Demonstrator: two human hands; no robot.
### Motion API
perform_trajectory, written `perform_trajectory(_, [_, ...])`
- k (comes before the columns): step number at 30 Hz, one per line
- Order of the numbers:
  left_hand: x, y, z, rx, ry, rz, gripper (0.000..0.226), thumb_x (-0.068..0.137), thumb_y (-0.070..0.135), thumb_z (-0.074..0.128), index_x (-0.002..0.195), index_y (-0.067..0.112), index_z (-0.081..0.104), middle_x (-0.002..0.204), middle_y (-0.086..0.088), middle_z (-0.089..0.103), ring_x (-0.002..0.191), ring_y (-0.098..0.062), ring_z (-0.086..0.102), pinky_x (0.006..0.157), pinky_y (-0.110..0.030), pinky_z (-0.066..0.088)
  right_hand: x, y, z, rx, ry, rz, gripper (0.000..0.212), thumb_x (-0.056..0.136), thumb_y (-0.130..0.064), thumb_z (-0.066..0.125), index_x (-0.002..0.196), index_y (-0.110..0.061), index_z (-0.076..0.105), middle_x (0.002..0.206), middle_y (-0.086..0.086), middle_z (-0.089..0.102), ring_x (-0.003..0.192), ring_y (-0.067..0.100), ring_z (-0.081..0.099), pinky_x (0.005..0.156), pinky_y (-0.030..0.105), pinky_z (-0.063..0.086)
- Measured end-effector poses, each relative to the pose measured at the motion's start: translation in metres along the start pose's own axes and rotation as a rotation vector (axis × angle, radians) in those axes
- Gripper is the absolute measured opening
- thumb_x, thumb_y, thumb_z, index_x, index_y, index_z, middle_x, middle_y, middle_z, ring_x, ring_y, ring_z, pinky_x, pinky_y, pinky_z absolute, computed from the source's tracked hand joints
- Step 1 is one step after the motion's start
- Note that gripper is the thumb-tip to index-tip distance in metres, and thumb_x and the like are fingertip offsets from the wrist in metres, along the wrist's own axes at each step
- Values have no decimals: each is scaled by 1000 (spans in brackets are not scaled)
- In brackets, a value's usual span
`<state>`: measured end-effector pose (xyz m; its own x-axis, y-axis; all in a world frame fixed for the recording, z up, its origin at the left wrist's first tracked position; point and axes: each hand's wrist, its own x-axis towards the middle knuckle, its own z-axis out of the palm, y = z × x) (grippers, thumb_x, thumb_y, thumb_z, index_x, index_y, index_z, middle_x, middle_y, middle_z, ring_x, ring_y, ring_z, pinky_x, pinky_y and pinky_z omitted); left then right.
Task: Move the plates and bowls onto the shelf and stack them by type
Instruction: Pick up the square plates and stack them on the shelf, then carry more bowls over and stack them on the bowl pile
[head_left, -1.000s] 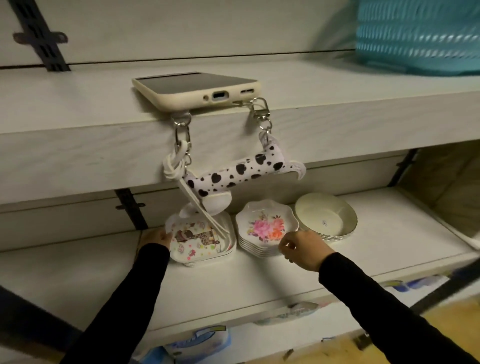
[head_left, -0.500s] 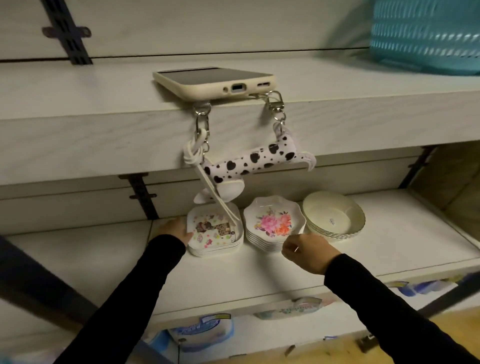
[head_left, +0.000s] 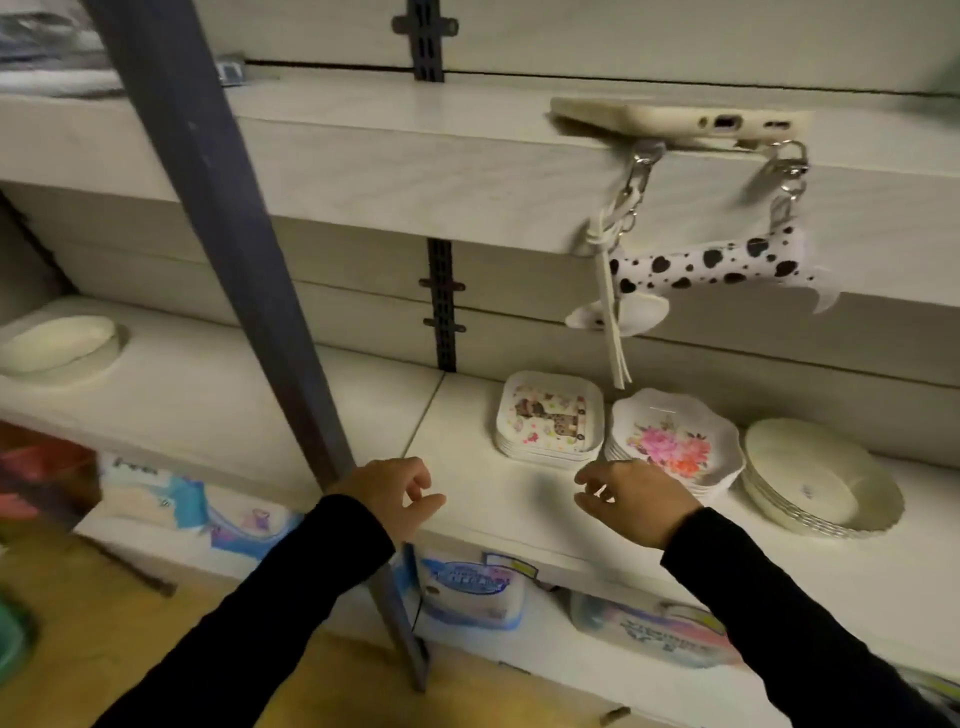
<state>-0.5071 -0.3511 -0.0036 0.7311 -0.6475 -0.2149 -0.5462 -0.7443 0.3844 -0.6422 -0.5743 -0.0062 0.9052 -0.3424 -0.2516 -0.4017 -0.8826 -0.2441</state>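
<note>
Three stacks stand side by side on the white shelf (head_left: 467, 499). A stack of square cartoon plates (head_left: 549, 418) is leftmost, a stack of scalloped flower plates (head_left: 675, 441) is in the middle, and a stack of cream bowls (head_left: 821, 480) is on the right. Far left on the same shelf lies a lone cream dish (head_left: 57, 343). My left hand (head_left: 389, 493) hovers at the shelf's front edge, fingers loosely curled, holding nothing. My right hand (head_left: 631, 499) hangs just in front of the flower plates, fingers apart, empty.
A dark slanted metal post (head_left: 234, 249) crosses in front of the shelf beside my left hand. On the upper shelf lies a phone (head_left: 675, 124) with a spotted strap (head_left: 711, 265) dangling over the plates. Packaged goods (head_left: 467, 587) sit on the lower shelf.
Both hands have drawn back from the plate stacks toward the shelf's front edge; my left hand let go of the square plates. The view has swung left, bringing in the post and the lone dish.
</note>
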Motion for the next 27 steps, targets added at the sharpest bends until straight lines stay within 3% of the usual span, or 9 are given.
perform_trajectory(3, [-26,-28,-6,-7,-12,-64,20,87,47,50,94,28,53,87,9,61,88,-12,61,80,-26,50,3,-30,6,-36,-19,-82,38,93,-42,44,127,-26,53,123,-5,62,112,17,58,93,28,45])
perform_trajectory(5, [-42,-47,-13,25,58,-100,14,87,47,50,80,36,47,78,14,55,81,-8,56,73,-22,43,5,-53,8,-46,-23,-140,38,93,-43,44,127,-27,53,123,-6,62,113,17,57,94,29,45])
perform_trajectory(7, [-56,-65,-22,53,137,-137,20,88,45,50,72,36,41,83,12,57,78,-9,53,72,-22,39,7,-77,8,-55,-16,-195,38,93,-43,44,127,-28,52,122,-6,62,113,18,57,94,30,46])
perform_trajectory(9, [-67,-86,-32,76,216,-176,12,89,43,49,83,32,49,95,6,62,80,-11,52,75,-23,41,9,-102,9,-55,-2,-235,38,93,-44,44,127,-28,52,122,-6,63,111,18,59,93,31,47])
perform_trajectory(13, [-84,-137,-50,157,289,-237,33,91,44,44,114,21,52,113,4,61,98,-18,58,86,-28,45,16,-154,15,-68,16,-284,38,93,-45,43,126,-30,52,121,-7,63,109,16,59,91,31,48])
perform_trajectory(16, [-95,-184,-66,201,277,-246,35,92,45,42,116,21,50,117,3,60,106,-17,58,87,-26,45,23,-200,25,-68,8,-291,35,92,-44,43,123,-30,54,118,-5,64,105,18,61,89,32,49])
perform_trajectory(27, [-114,-338,-126,227,309,-249,37,92,43,44,120,21,50,120,2,60,106,-19,59,91,-30,49,77,-369,60,-9,-16,-243,38,93,-42,45,126,-25,53,123,-4,63,110,21,60,94,33,47])
